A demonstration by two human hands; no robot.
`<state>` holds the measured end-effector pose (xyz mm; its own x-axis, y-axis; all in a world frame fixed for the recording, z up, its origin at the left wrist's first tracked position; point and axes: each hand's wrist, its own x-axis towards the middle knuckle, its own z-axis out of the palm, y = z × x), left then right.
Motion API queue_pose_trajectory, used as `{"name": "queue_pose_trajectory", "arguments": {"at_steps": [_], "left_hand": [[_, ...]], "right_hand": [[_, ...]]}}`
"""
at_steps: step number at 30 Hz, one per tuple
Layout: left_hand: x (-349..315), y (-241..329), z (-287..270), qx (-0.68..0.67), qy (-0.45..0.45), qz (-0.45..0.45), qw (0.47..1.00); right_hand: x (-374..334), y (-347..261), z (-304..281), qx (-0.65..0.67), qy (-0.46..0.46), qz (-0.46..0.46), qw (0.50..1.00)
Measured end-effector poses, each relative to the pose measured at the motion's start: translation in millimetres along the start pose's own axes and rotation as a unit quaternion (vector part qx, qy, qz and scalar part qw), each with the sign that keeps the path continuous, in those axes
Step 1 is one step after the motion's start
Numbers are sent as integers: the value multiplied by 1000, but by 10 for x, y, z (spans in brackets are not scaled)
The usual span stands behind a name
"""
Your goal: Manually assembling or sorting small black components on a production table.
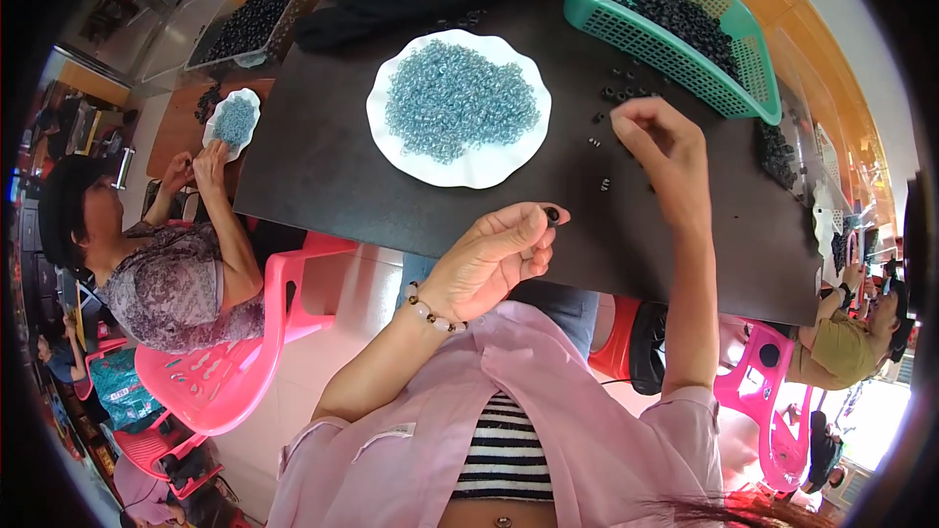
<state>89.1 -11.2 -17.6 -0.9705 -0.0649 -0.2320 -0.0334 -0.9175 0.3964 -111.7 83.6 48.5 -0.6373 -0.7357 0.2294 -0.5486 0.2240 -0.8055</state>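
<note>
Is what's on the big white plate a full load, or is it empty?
Well filled: the white plate holds a broad heap of small pale-blue pieces, its wavy edge left bare.

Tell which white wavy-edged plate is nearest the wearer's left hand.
The central white plate on the dark brown table; the left plate lies by a co-worker's hand.

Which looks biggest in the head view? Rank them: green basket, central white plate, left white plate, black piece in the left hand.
1. Green basket and central white plate: too alike to rank.
2. Left white plate
3. Black piece in the left hand
</note>
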Motion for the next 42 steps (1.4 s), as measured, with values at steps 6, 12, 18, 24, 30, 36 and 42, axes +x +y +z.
{"name": "queue_pose_trajectory", "arguments": {"at_steps": [6, 12, 18, 24, 30, 36, 42], "left_hand": [[22, -98, 51, -15, -2, -6, 1000], [12, -158, 23, -3, -10, 14, 1000], [-7, -169, 3, 16, -21, 29, 999], [-21, -176, 33, 48, 7, 44, 998], [-24, -195, 78, 94, 13, 57, 994], [-28, -153, 80, 49, 43, 35, 997], [-17, -102, 43, -25, 21, 20, 999]], "right_hand": [[-609, -309, 227, 379, -93, 117, 913], [-786, -138, 385, 456, -97, 133, 875], [-859, -148, 399, 517, -124, 159, 832], [-864, -279, 368, 478, -93, 204, 849], [-836, -260, 255, 391, -119, 184, 894], [-666, -12, -24, 177, -27, 140, 974], [-447, 399, -352, -140, 89, 39, 985]]}}
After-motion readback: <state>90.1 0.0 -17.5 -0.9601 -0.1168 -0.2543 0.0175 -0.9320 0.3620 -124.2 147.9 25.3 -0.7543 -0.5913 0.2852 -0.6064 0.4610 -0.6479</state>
